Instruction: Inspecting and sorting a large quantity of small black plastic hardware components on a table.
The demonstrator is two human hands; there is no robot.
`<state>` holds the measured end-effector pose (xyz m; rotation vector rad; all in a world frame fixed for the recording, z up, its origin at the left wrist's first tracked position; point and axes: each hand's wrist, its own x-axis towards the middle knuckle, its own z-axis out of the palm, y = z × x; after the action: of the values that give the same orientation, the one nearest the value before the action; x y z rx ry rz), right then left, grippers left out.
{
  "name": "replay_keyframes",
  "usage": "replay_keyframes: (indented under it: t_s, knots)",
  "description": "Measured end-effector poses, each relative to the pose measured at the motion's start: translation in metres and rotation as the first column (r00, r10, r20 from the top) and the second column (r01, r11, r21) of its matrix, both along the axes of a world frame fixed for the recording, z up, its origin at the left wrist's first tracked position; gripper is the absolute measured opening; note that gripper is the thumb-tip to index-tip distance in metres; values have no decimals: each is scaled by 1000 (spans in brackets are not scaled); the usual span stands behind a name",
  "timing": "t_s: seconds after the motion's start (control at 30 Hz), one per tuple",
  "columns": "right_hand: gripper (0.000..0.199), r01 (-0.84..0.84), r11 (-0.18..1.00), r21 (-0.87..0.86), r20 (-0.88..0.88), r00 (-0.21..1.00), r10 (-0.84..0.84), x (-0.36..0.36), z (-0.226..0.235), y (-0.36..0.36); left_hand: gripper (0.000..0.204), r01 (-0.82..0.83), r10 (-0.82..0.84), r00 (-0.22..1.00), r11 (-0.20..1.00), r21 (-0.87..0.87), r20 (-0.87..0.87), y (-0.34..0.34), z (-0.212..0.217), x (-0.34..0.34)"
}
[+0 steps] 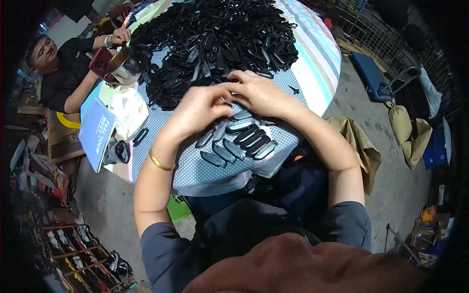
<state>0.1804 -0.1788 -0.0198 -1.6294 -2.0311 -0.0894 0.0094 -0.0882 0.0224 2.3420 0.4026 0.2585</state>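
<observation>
A large heap of small black plastic pieces [215, 39] covers much of the table. My left hand [198, 110], with a gold bangle on its wrist, is closed at the near edge of the heap, thumb and fingers curled together. Against it, my right hand [264, 95] has its fingers bent inward over the same spot. Whatever lies between the fingers is too hidden to name. Just below the hands, several long dark pieces with grey faces [234, 150] lie in loose rows on the dotted tablecloth [195, 173].
At the left stand a blue notebook [97, 132], a white plastic bag [128, 112] and a black oblong ring [140, 136]. Across the table's left side, a person [63, 73] holds a metal pot [123, 67]. Brown cloth [359, 151] hangs by my right arm.
</observation>
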Motion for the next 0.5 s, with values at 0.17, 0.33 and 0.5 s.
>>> replay_keyframes:
  t_s: [0.17, 0.33, 0.5]
  knots:
    - [25, 54, 998, 12, 44, 998, -54, 0, 1, 10, 24, 105, -101, 993, 993, -56, 67, -5, -8, 5]
    - [17, 109, 986, 122, -11, 994, -108, -5, -2, 15, 18, -397, 225, 901, 774, 493, 372, 22, -25, 10]
    - [12, 127, 987, 95, -22, 992, -126, -4, -7, 18, 18, -401, 299, 916, 660, 635, 267, 12, -35, 21]
